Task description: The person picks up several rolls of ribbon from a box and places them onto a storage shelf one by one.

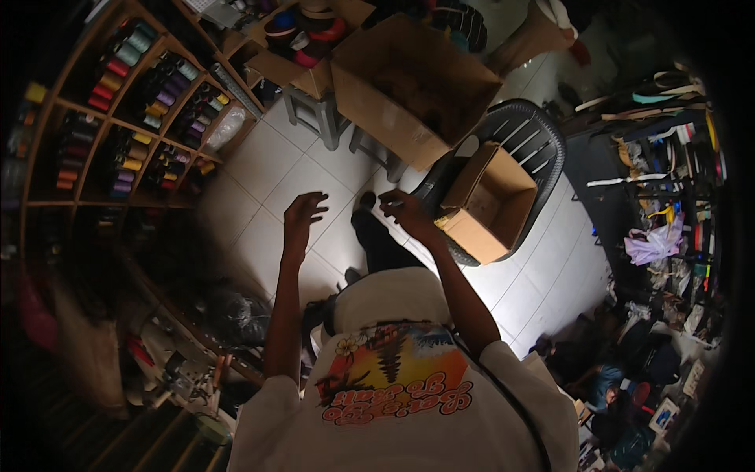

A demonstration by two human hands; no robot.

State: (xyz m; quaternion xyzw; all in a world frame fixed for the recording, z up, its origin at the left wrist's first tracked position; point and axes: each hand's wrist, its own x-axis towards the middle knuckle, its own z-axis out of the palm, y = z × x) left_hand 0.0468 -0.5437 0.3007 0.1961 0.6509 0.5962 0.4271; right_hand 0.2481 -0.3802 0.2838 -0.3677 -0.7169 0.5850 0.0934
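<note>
Both of my hands are raised in front of my body, over the tiled floor. The fingers of my left hand (303, 219) are loosely bent and apart, with nothing seen in them. My right hand (409, 214) is level with it on the other side, its fingers half curled and apart, and no object shows there. Closest to the right hand is a black plastic chair (543, 141) bearing an open cardboard box (481, 236). Beyond it, a larger open cardboard box (385, 118) rests on grey stools (314, 118). Neither hand touches these things.
Wooden shelves (110, 118) full of thread spools stand at the left. A box of colourful items (311, 47) sits at the back. Racks of straps (661, 110) and hanging goods line the right, with piled items (629, 370) below. Dark plastic bags (236, 315) lie at the lower left.
</note>
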